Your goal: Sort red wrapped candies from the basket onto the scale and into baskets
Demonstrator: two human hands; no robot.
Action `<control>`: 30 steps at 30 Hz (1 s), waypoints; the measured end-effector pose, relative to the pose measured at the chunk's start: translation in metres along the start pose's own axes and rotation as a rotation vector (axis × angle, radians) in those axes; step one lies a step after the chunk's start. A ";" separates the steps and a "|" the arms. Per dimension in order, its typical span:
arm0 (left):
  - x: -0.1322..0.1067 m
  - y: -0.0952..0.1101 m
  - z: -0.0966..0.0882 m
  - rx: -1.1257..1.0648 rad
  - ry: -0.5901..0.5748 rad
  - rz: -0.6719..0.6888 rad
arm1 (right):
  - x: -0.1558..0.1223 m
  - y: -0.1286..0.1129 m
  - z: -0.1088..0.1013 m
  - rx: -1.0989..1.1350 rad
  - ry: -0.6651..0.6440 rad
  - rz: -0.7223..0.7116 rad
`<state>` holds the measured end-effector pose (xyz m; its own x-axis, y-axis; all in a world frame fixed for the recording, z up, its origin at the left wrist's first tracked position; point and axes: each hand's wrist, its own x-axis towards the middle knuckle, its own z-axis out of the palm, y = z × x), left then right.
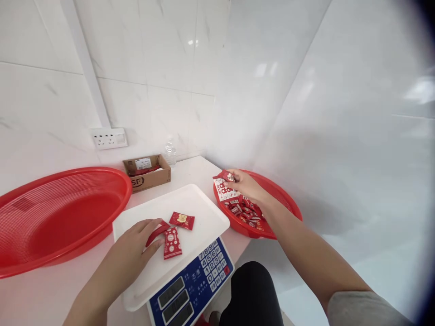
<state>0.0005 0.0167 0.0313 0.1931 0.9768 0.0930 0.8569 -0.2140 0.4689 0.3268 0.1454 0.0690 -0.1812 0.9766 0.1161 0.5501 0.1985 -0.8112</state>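
Observation:
My left hand point(139, 244) is over the white tray point(197, 203) of a digital weighing scale point(200, 276), its thumb and fingers closed around a red packet point(157, 232). Touching or very near that thumb lies a red packet with white dots point(173, 244). Another red packet with a gold print point(182, 220) rests farther back on the tray. Over the right red basket point(282, 199), my right hand point(249, 185) pinches a red-and-white packet point(225, 186). Below it in the basket are many small red packets point(243, 210); my forearm hides part of them.
A large red basket point(74, 213) stands at the left. Behind the scale are a cardboard box point(149, 181) with red items inside and a clear plastic bottle point(170, 150). White walls close in the table point(185, 170) at the back and right. A wall socket point(108, 138) is at the left.

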 end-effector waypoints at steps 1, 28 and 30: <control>-0.001 0.002 -0.001 0.013 -0.004 -0.010 | 0.001 -0.009 0.013 0.053 -0.041 -0.023; -0.007 0.004 -0.005 0.029 -0.021 0.001 | -0.052 -0.046 0.124 -0.375 -0.269 -0.372; -0.007 0.004 -0.004 0.025 -0.023 0.012 | -0.052 -0.039 0.125 -0.366 -0.267 -0.360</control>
<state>0.0002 0.0091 0.0359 0.2143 0.9736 0.0784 0.8658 -0.2265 0.4462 0.2126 0.0763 0.0230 -0.5823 0.7969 0.1608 0.6535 0.5764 -0.4906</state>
